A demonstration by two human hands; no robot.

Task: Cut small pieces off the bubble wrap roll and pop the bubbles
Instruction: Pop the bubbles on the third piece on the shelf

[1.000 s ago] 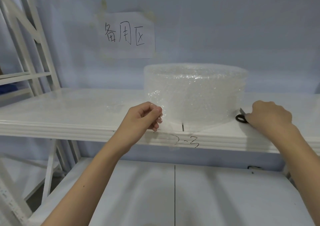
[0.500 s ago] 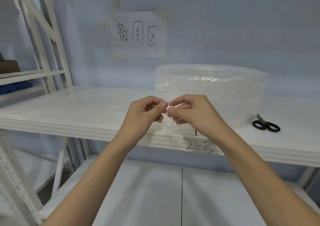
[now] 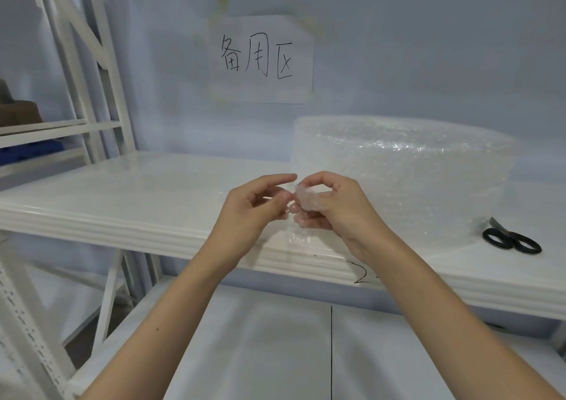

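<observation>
A big clear bubble wrap roll (image 3: 407, 173) lies on the white shelf (image 3: 128, 203). In front of it I hold a small cut piece of bubble wrap (image 3: 306, 200) between both hands. My right hand (image 3: 333, 206) pinches its top edge with thumb and forefinger. My left hand (image 3: 257, 206) pinches the piece from the left, its forefinger stretched out above. The lower end of the piece hangs down to the shelf's front edge. Black-handled scissors (image 3: 510, 240) lie on the shelf to the right of the roll.
A paper sign (image 3: 260, 60) with handwritten characters is taped to the wall behind. A white rack frame (image 3: 88, 72) stands at the left. A lower white shelf (image 3: 275, 347) runs below my forearms.
My right hand let go of the scissors on the shelf and came over to the cut piece. Both hands now work the piece, and my left forefinger has straightened.
</observation>
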